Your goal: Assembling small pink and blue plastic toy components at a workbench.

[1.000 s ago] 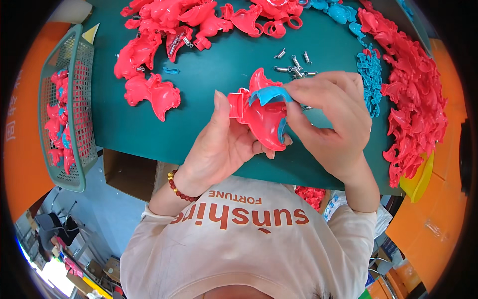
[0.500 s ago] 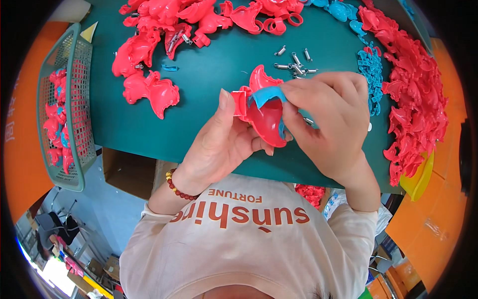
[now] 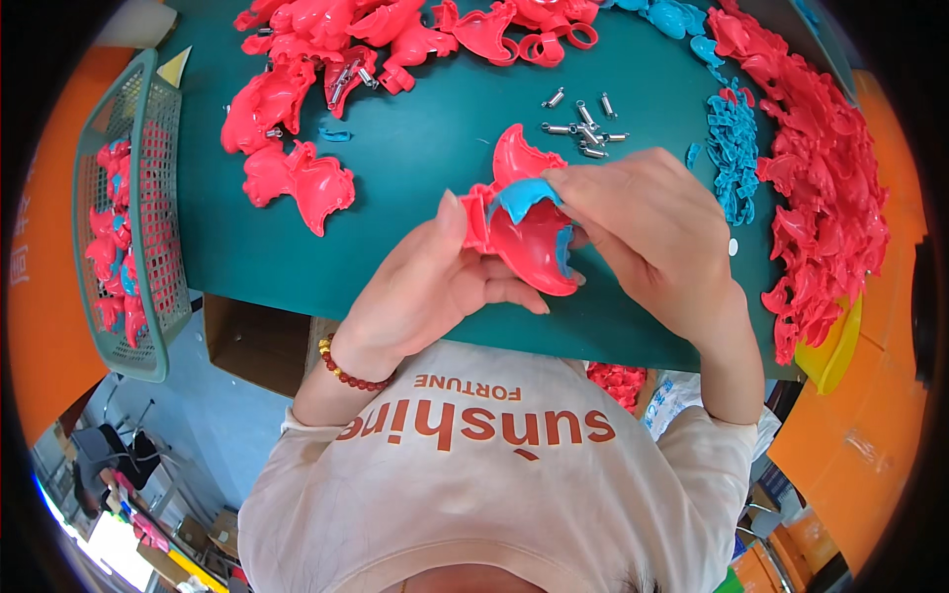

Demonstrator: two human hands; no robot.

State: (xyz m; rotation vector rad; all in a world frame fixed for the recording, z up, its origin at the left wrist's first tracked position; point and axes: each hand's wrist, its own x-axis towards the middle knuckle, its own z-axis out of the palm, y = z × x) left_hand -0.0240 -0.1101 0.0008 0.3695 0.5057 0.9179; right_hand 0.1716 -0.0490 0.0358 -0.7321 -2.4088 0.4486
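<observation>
My left hand (image 3: 425, 287) grips a red plastic shell piece (image 3: 524, 242) from below and from the left, thumb along its left edge. My right hand (image 3: 652, 237) pinches a small blue plastic insert (image 3: 524, 196) that sits in the top of the red shell; a strip of the blue also shows along the shell's right edge. Both hands hold the piece just above the near part of the dark green table mat (image 3: 415, 178).
Red shell pieces (image 3: 297, 99) are heaped at the back left and along the right side (image 3: 830, 188). Blue inserts (image 3: 732, 148) lie at the right, small metal springs (image 3: 583, 124) behind the hands. A green mesh basket (image 3: 148, 217) with assembled parts stands at the left.
The hands and the red shell stay in the same place. My right fingers have shifted on the blue insert, pressing it further into the top of the shell.
</observation>
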